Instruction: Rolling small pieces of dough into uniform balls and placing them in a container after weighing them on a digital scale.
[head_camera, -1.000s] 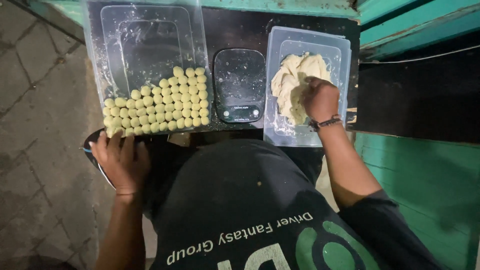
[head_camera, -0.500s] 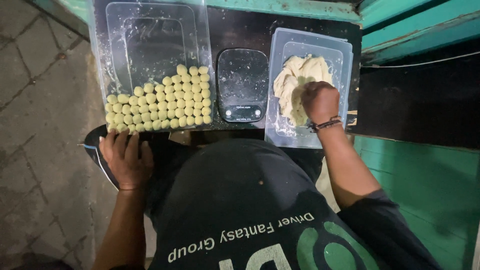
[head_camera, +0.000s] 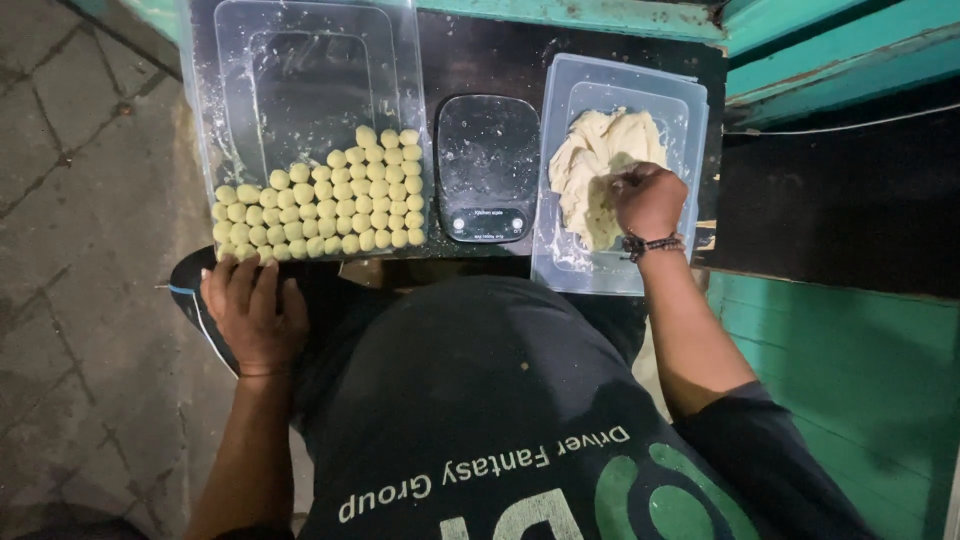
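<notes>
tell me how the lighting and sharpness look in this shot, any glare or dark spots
Head view: light falls from above onto the middle, so the dough balls and the dough lump show bright; glare streaks the clear left tub and the black scale; the pavement at left and the recess at right sink into dark; the right hand looks fairly sharp, no strong blur.

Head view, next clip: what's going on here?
A person stands at a dark counter. The right hand is dug into a mass of pale dough inside a clear plastic tub. The left hand rests flat near the counter's front edge, just below a larger clear container holding rows of small dough balls packed at its near end. A black kitchen scale sits between the two containers with nothing on it.
</notes>
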